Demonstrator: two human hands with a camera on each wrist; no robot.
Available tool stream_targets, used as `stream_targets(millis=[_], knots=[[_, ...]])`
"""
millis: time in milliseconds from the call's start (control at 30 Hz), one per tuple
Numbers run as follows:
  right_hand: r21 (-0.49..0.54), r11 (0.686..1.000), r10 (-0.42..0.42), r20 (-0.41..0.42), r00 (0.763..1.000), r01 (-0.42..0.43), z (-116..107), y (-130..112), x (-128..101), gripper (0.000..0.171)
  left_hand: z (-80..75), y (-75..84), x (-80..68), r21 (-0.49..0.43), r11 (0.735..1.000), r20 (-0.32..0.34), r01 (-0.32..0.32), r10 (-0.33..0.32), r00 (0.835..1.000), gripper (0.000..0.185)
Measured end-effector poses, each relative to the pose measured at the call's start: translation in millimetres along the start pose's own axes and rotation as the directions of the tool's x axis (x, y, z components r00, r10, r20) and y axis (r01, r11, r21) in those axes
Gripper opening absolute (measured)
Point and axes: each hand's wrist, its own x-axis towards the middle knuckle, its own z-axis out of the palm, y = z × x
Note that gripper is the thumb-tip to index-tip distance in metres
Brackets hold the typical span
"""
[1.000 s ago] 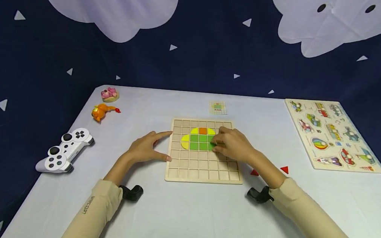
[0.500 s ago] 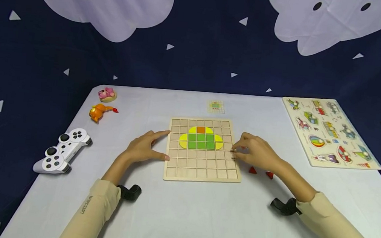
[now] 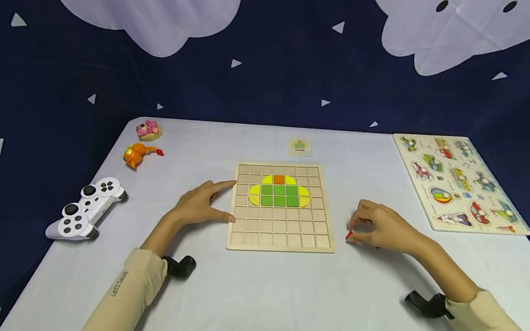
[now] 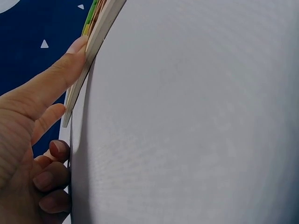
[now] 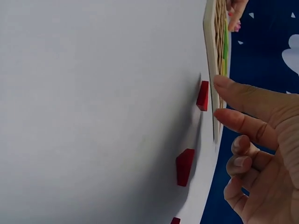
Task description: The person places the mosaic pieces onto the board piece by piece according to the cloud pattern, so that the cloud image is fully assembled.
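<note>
A wooden grid board (image 3: 276,227) lies in the middle of the table, bearing green squares (image 3: 280,190), an orange square (image 3: 279,179) and yellow rounded pieces (image 3: 254,195). My left hand (image 3: 197,204) touches the board's left edge with spread thumb and index finger; in the left wrist view the thumb (image 4: 60,70) rests at the rim. To the right of the board, my right hand (image 3: 385,226) hovers low over a red triangle (image 3: 349,235). The right wrist view shows its thumb and index finger apart, near red triangles (image 5: 185,167) on the table.
A small pattern card (image 3: 299,147) lies behind the board. On the left are a white game controller (image 3: 88,208), an orange figurine (image 3: 138,155) and a pink figurine (image 3: 148,130). A picture puzzle board (image 3: 462,185) lies at the right.
My right hand has left the grid board and moved right and towards me, over the red triangles. A yellow piece now shows at the green block's right side. My left hand stays put.
</note>
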Motion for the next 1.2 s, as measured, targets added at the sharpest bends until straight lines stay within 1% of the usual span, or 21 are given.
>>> stream_targets(millis=[100, 200, 333, 600, 767, 967, 1100, 1200], knots=[[-0.051, 0.998, -0.043, -0.015, 0.999, 0.042, 2.9, 3.0, -2.1, 0.018, -0.8, -0.5, -0.4, -0.001, 1.0, -0.002, 0.001, -0.001, 1.0, 0.098], [-0.079, 0.994, -0.081, -0.038, 0.996, 0.077, 4.4, 3.6, -3.0, 0.017, -1.3, -0.7, -0.2, -0.002, 1.0, -0.005, 0.002, -0.002, 1.0, 0.098], [-0.097, 0.988, -0.124, -0.063, 0.99, 0.118, 5.8, 2.8, -2.7, 0.015, -1.4, -0.9, 0.7, -0.001, 1.0, -0.006, 0.001, -0.001, 1.0, 0.098], [-0.133, 0.978, -0.175, -0.086, 0.981, 0.163, 8.9, 0.3, -0.9, 0.015, -0.7, -1.0, 0.5, -0.01, 1.0, -0.002, 0.007, -0.007, 1.0, 0.098], [-0.155, 0.973, -0.185, -0.084, 0.979, 0.17, 7.2, -0.6, 0.4, 0.016, 0.1, 0.0, -0.3, -0.017, 1.0, 0.005, 0.016, -0.016, 1.0, 0.098], [-0.135, 0.98, -0.157, -0.058, 0.986, 0.148, 3.0, -4.6, 5.7, 0.016, 0.8, 0.8, -0.6, -0.008, 1.0, 0.004, 0.019, -0.019, 1.0, 0.098], [-0.115, 0.983, -0.153, -0.074, 0.985, 0.144, 3.1, -9.7, 12.5, 0.016, 0.7, 1.1, 0.1, -0.009, 1.0, 0.0, 0.015, -0.015, 1.0, 0.098], [-0.097, 0.983, -0.167, -0.087, 0.982, 0.159, 5.4, -13.9, 18.7, 0.015, 0.2, 0.6, -0.6, -0.013, 1.0, 0.0, 0.014, -0.014, 1.0, 0.098]])
